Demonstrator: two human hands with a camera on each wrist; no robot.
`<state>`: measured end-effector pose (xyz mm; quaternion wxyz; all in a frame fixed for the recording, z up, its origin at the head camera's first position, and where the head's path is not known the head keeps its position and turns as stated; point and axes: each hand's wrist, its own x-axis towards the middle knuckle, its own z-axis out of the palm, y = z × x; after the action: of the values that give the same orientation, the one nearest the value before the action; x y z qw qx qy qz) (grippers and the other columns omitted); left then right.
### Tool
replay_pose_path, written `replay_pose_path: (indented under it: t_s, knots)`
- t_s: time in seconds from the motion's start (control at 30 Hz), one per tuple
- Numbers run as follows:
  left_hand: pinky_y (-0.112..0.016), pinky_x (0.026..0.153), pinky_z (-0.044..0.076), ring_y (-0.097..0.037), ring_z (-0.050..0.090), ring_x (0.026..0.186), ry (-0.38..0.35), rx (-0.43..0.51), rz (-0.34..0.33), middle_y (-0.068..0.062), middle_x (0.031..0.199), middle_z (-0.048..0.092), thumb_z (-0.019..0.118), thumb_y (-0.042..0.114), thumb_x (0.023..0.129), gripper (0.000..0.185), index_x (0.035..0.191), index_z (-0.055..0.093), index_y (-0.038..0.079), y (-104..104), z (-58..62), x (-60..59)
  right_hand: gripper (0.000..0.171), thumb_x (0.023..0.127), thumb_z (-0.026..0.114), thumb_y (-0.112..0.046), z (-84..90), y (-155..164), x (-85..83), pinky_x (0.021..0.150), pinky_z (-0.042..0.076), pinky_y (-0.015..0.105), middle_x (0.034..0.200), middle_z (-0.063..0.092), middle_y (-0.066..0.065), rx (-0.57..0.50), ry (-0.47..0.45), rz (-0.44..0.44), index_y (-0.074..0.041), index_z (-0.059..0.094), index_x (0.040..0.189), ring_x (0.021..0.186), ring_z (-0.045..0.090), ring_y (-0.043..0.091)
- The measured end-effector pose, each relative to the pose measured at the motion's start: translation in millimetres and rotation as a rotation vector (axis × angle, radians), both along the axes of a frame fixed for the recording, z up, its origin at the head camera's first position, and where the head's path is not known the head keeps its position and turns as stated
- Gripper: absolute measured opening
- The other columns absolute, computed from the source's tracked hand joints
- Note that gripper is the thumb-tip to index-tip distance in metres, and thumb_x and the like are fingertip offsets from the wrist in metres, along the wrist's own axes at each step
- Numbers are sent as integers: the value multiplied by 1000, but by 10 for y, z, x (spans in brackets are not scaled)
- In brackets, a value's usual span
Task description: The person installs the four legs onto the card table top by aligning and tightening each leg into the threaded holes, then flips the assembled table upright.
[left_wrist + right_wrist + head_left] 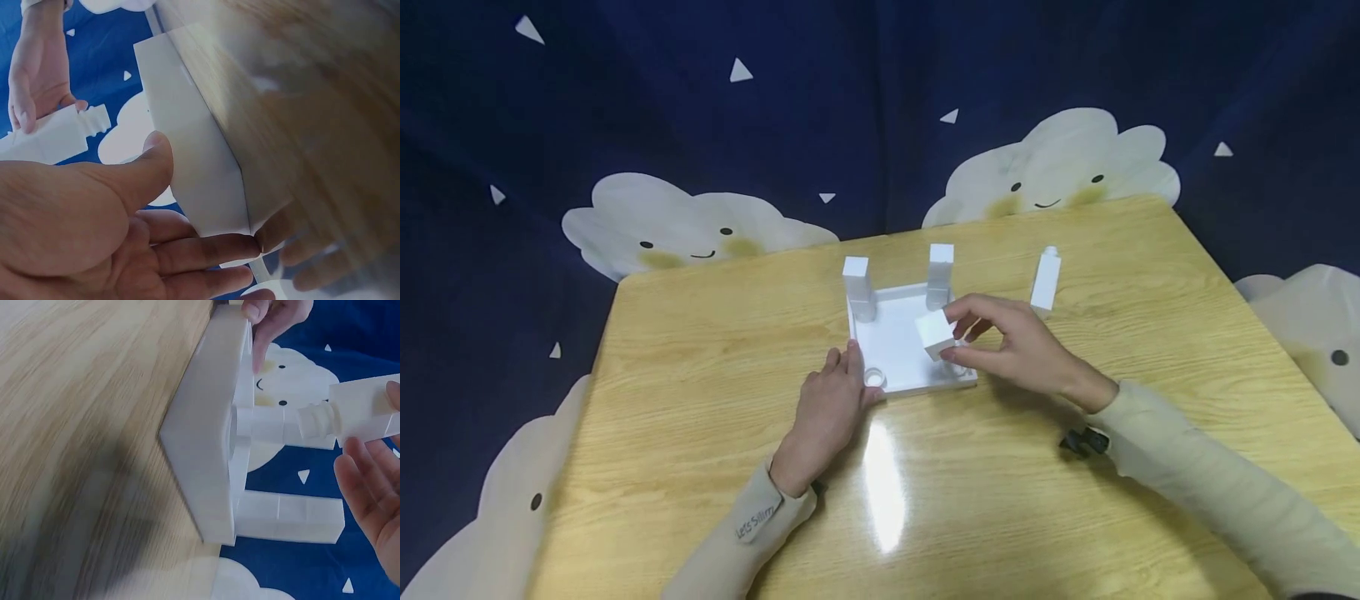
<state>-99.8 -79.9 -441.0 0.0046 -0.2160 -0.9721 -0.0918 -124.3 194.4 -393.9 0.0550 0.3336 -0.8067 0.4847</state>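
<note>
1. Near the surface's [700, 350] far edge we see a white base plate [898, 337], two legs [857, 287] standing on its far corners.
2. Our left hand [829, 408] rests straight fingers [850, 360] against its near-left edge.
3. Our right hand [1011, 346] pinches a third leg [935, 333] over the plate's near-right corner.

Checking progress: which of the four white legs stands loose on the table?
The leg right of the base, standing apart on the table. Two are in sockets; the right hand holds the fourth.

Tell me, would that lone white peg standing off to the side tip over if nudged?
Probably. The white peg is tall on a narrow foot, standing free on the glossy wooden table, so it may topple or slide. It looks like stiff, light plastic.
</note>
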Motion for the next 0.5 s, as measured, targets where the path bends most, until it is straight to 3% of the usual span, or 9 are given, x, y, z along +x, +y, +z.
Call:
replay_pose_path:
  t_s: [0.5]
  knots:
    - [-56,89,52,-43,52,129,-23,7,28,-24,139,56,68,49,90,87,147,40,-10,-23,10,-46,31,88,80,-15,-81,-400,-18,84,57,32,104,71,-7,-33,-106,112,-17,66,115,93,70,12]
